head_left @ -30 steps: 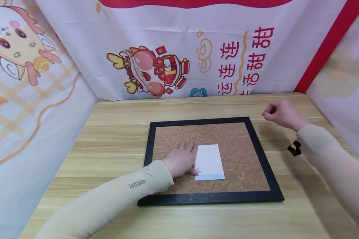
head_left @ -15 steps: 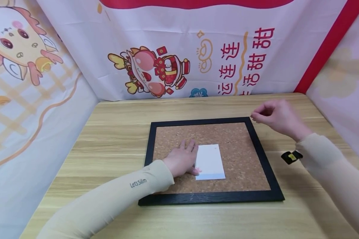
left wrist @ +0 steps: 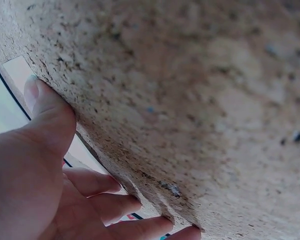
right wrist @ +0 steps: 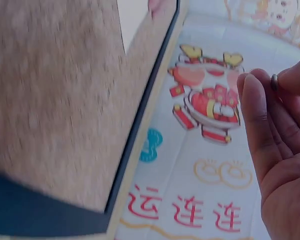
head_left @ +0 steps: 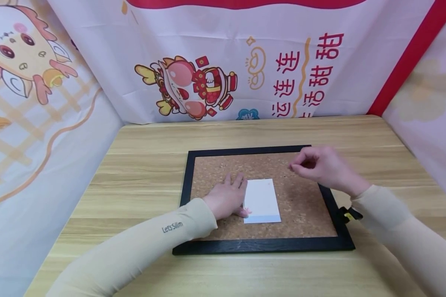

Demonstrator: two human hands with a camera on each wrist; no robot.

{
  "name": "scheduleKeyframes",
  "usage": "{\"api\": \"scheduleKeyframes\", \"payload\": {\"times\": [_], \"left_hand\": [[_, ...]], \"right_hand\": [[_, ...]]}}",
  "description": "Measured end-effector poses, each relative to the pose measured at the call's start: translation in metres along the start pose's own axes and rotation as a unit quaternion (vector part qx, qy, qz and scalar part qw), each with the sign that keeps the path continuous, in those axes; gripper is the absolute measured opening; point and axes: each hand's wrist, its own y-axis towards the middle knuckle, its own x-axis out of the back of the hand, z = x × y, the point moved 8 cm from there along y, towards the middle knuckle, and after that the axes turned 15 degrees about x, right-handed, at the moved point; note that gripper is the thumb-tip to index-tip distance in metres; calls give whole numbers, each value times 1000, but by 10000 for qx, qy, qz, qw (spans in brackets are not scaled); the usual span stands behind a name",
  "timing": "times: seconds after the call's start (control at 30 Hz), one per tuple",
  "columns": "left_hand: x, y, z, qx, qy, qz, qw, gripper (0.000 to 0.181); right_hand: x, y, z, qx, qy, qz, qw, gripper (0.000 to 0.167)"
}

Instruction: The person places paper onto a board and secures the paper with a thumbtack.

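Observation:
A white paper card (head_left: pixel 262 198) with a pale blue strip along its lower edge lies upright on the cork board (head_left: pixel 215 165). My left hand (head_left: pixel 224 200) rests on the cork with fingers extended, its thumb and fingertips at the card's left edge. A pink mark shows beside the thumb. Above the right part of the board, my right hand (head_left: pixel 325 169) pinches a small metal thumbtack (right wrist: pixel 274 81) between thumb and finger; only its thin edge shows, and its point is hidden. This hand is apart from the card.
A black frame (head_left: pixel 264 245) borders the board, which lies on a wooden table (head_left: pixel 145 173). Printed cloth (head_left: pixel 215 37) hangs behind the table and at both sides. A black strap (head_left: pixel 349 214) with a yellow patch sits at the right wrist.
My right hand has moved left and toward me, from beside the board's far right corner to above the cork. The left hand and the card have stayed in place.

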Motion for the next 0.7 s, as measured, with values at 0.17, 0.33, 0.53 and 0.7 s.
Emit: {"api": "scheduleKeyframes", "payload": {"times": [0.17,0.33,0.53,0.7], "left_hand": [[-1,0,2,-1,-58,49,10000,95],[-1,1,2,62,-47,75,9999,95],[-2,3,3,162,-65,101,9998,95],[-2,3,3,158,-35,92,9998,95]], "right_hand": [[-21,0,15,208,314,64,9993,12],[-39,1,30,496,716,108,9961,14],[-56,3,42,792,1149,139,9901,15],[-64,2,48,941,1186,166,9883,16]]}}
